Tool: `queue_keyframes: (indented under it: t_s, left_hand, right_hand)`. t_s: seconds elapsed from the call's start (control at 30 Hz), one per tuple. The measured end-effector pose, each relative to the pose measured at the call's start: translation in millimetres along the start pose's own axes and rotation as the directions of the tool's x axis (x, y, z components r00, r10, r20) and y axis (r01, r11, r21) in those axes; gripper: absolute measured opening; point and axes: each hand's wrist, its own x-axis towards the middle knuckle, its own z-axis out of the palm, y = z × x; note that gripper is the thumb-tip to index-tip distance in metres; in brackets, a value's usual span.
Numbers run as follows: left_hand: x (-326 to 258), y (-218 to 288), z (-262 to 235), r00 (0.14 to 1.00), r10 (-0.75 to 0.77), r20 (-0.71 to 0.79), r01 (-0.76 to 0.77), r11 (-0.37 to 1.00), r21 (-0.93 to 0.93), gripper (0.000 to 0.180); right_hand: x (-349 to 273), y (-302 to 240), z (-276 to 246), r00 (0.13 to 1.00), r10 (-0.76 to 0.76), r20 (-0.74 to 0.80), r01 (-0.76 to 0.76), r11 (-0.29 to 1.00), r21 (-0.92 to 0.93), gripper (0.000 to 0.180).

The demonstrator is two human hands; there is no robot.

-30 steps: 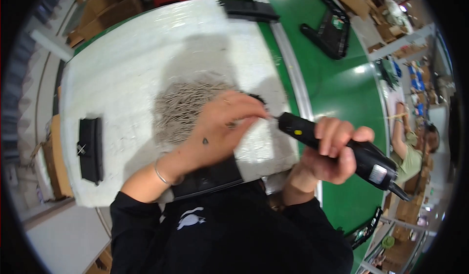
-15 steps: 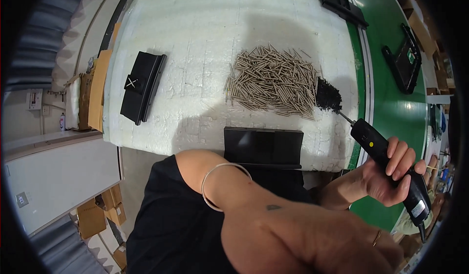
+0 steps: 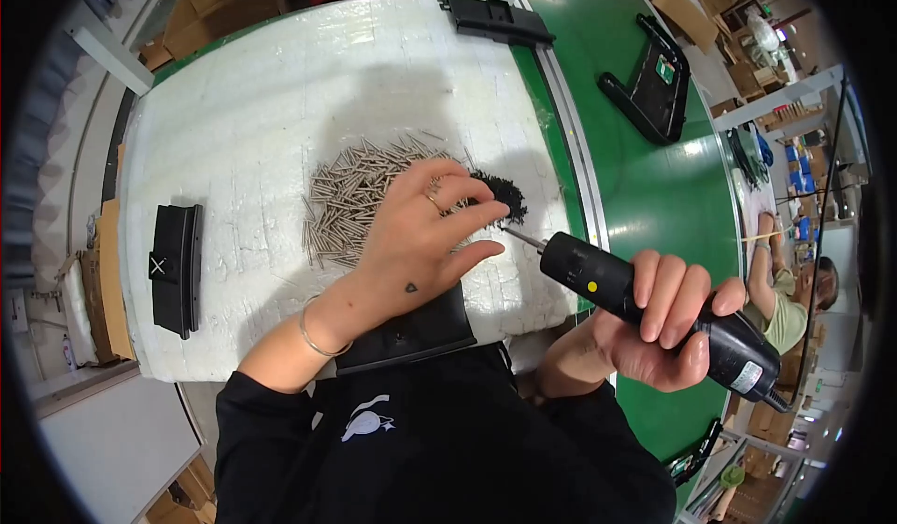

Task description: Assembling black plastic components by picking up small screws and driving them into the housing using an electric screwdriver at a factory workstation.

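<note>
My right hand (image 3: 668, 323) is wrapped around a black electric screwdriver (image 3: 598, 276) with a yellow dot. Its thin metal bit points left at the edge of a pile of tiny black screws (image 3: 505, 194). Over that pile reaches my left hand (image 3: 420, 220), its thumb and index finger apart and nothing visible between them. Beneath and beside the left hand spreads a heap of slim metal pins (image 3: 341, 211), partly hidden by it. A black plastic housing (image 3: 406, 342) lies at the near table edge, in front of my body and partly under the left forearm.
The table has a white plastic-wrapped cover (image 3: 252, 113). Another black housing (image 3: 177, 267) with crossed pins on it lies at the left. A third black housing (image 3: 495, 21) sits at the far edge. On the green surface (image 3: 621, 192) rests a black frame (image 3: 654, 89). Another person (image 3: 785, 290) is at the right.
My left hand has moved from low in the foreground to the black screw pile. The view has shifted, so the table appears further left. The right hand still grips the screwdriver.
</note>
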Motion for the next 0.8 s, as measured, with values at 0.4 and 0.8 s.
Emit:
queue_keyframes:
  t_s: [0.4,0.8]
  left_hand:
    - [-5.2,0.7,0.4,0.982,0.182,0.043,-0.187,0.974,0.131,0.016]
    - [-48.5,-1.9,-20.0,0.995,0.039,-0.091,-0.032,0.996,0.080,0.021]
  right_hand:
    - [12.7,1.8,9.9,0.974,0.065,0.217,-0.062,0.998,-0.021,0.033]
    - [-17.1,29.7,38.3,0.983,0.016,0.184,-0.023,0.999,0.037,0.037]
